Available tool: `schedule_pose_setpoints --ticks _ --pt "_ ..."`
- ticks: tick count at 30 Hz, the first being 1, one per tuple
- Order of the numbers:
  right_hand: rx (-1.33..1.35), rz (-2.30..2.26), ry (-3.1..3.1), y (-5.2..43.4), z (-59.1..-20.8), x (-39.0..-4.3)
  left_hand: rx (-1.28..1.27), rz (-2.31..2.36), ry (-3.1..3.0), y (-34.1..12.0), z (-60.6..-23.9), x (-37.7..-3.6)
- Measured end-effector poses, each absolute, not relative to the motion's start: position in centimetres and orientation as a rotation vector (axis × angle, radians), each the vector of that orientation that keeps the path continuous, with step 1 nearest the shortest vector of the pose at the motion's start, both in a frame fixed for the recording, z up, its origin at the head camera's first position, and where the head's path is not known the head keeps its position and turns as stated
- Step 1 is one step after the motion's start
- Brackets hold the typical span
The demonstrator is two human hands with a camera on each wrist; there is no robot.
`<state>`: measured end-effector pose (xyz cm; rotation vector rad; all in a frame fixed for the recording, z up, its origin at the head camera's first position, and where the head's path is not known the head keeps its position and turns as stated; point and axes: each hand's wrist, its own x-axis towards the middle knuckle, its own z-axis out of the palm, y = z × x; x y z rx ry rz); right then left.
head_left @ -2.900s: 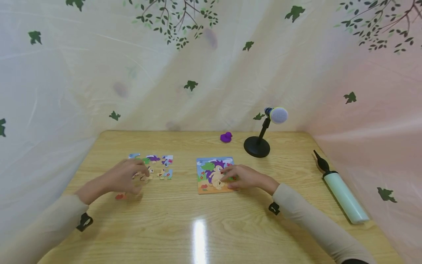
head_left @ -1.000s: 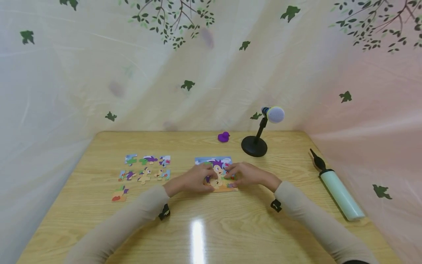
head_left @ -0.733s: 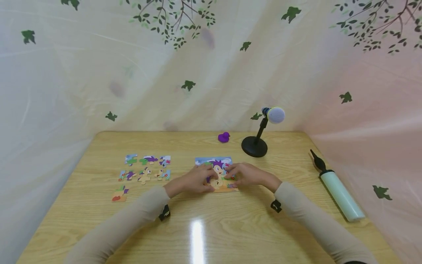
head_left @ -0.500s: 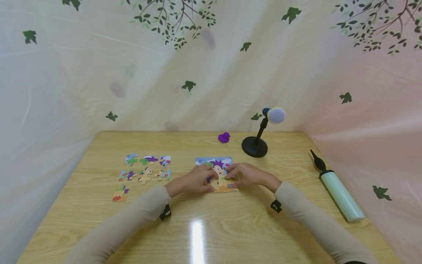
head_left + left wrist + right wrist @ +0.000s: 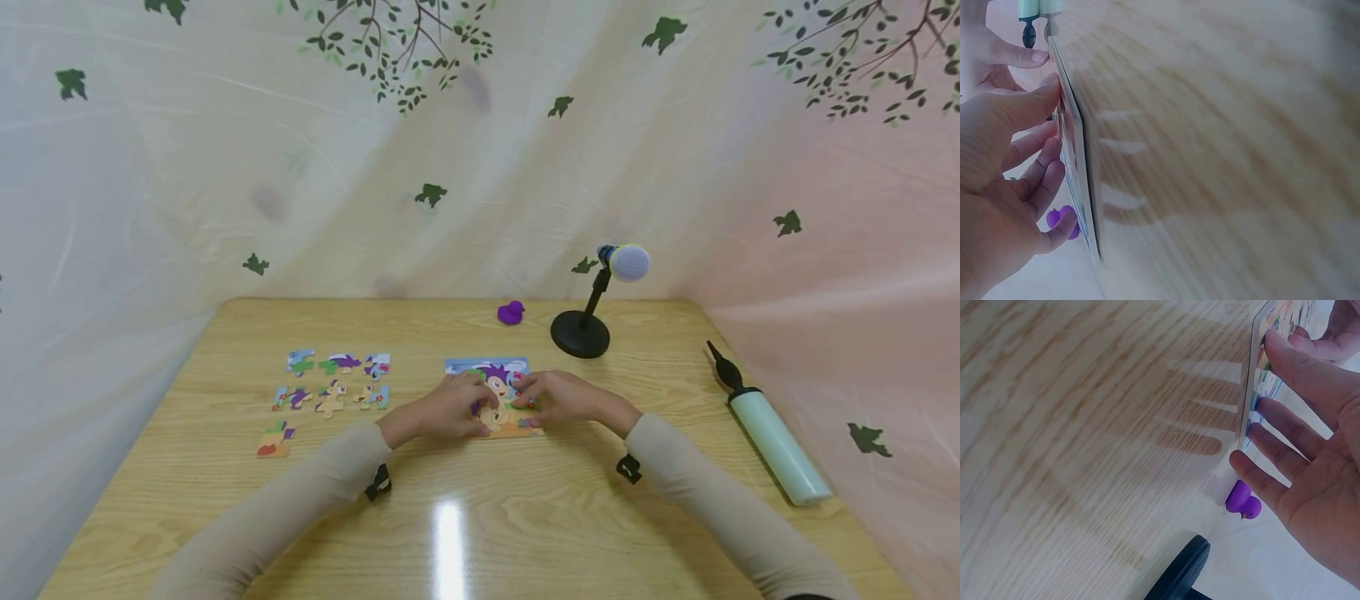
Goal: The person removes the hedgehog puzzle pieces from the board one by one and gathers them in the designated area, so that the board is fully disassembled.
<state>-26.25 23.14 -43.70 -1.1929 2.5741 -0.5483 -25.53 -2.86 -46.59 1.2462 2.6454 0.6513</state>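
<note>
A picture puzzle board [image 5: 498, 427] with a purple-haired cartoon figure lies flat on the table, between both hands. My left hand [image 5: 447, 406] is over its left part, thumb and fingertips touching the picture face in the left wrist view. On the right part rests my right hand [image 5: 564, 397], its fingers spread and loosely bent, as the right wrist view shows. Whether a piece sits between any fingertips is hidden. Loose jigsaw pieces lie in rows to the left, among them a beige middle piece [image 5: 329, 399] and an orange piece with a red shape [image 5: 273, 442].
Behind the board sits a purple rubber duck [image 5: 511, 313]. A microphone [image 5: 628, 263] on a black round stand [image 5: 581, 334] is at the back right. A pale green hand pump [image 5: 780, 447] lies along the right side of the wooden table [image 5: 525, 533].
My left hand has come from the loose pieces rightward to the board, uncovering those pieces. The right hand has stayed on the board. Over the last second both hands have barely moved.
</note>
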Motion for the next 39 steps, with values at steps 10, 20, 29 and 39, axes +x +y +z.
schedule_pose_setpoints --ticks 10,20,29,39 --pt "-1.193 -0.516 2.574 23.1 -43.5 -26.2 1.276 0.635 2.682 -2.8 -46.2 -25.2" --pt "-1.202 -0.519 2.567 23.1 -43.5 -26.3 1.297 0.591 2.703 -2.6 -45.7 -25.2" --pt "-1.212 -0.507 2.568 23.1 -43.6 -26.4 1.320 0.540 2.722 -2.5 -45.6 -25.1" --pt "-1.201 -0.502 2.564 23.1 -43.6 -26.5 1.320 0.518 2.721 -2.8 -45.8 -25.2"
